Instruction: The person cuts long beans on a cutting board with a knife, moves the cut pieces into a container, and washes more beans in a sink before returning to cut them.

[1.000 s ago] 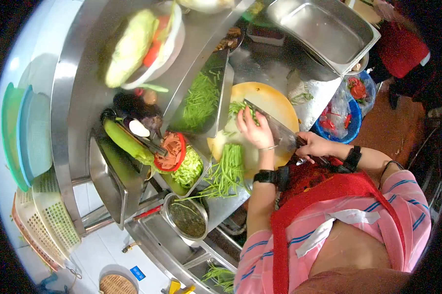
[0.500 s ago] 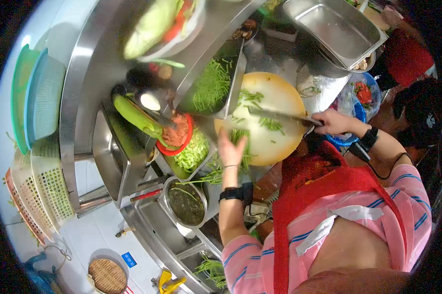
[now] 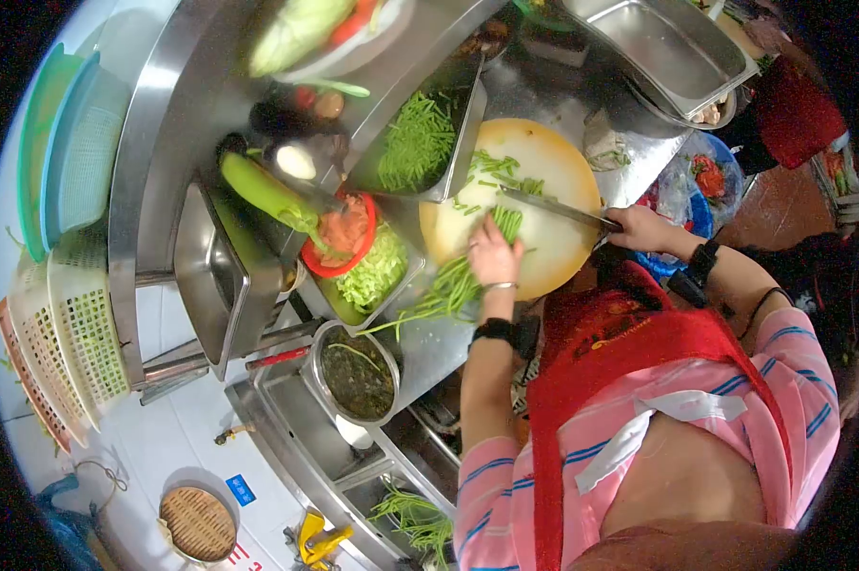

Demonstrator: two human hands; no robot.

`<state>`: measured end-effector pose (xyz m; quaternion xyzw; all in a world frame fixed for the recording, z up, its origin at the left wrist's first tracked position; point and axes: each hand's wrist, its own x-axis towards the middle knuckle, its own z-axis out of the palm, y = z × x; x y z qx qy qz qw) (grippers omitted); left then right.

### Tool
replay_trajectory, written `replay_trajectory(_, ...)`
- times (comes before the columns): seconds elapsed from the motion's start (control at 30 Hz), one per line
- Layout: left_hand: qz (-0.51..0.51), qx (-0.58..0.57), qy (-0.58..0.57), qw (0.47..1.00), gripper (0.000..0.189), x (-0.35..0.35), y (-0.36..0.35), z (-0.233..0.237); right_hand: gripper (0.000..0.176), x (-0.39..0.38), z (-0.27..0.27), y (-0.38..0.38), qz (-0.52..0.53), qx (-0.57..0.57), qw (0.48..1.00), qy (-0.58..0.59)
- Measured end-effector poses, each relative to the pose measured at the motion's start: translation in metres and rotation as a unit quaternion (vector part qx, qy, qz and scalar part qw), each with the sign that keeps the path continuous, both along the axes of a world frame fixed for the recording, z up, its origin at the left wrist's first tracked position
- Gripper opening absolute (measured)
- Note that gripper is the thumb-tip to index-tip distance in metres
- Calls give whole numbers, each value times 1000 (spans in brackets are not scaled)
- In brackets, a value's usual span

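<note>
A round pale cutting board (image 3: 553, 247) lies on the steel counter. My left hand (image 3: 494, 259) presses down on a bunch of long green beans (image 3: 458, 283) that runs from the board's left edge off toward the counter. My right hand (image 3: 641, 228) grips the handle of a cleaver (image 3: 558, 208), whose blade lies low over the board beyond the beans. Short cut bean pieces (image 3: 498, 171) are scattered on the far side of the board. A steel tray of chopped green beans (image 3: 417, 145) stands just left of the board.
Left of the board stand a tray of shredded greens (image 3: 370, 276), a red bowl (image 3: 344, 238) and a cucumber (image 3: 263, 190). A steel pot of dark greens (image 3: 358, 373) sits near the counter edge. An empty steel pan (image 3: 672, 52) is at the back right. Plastic baskets (image 3: 77, 314) stack at left.
My left hand has pulled the bunch of beans up onto the board's edge and now holds it there. The cleaver has shifted slightly back over the board.
</note>
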<state>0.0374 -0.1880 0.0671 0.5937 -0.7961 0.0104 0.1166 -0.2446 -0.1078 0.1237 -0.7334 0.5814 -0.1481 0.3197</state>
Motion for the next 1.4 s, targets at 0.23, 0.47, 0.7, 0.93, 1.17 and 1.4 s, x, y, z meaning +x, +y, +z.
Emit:
replay_trajectory(0.23,-17,39,37,998,95,7,5,38,33,19,19,6,3,-71,997,6)
replay_trajectory(0.47,-23,60,7,998,95,26,12,18,35,38,28,7,37,-62,997,14)
replay_trajectory(0.7,-15,61,2,998,83,22,16,19,29,54,43,-1,55,11,985,161)
replay_trajectory(0.93,-46,41,-8,998,80,25,12,10,30,93,-21,-29,51,-77,975,201)
replay_trajectory(1.17,-52,94,84,991,76,38,3,20,27,73,8,-32,27,42,985,168)
replay_trajectory(1.4,73,70,51,994,99,0,25,36,34,56,6,-7,-20,-2,992,121)
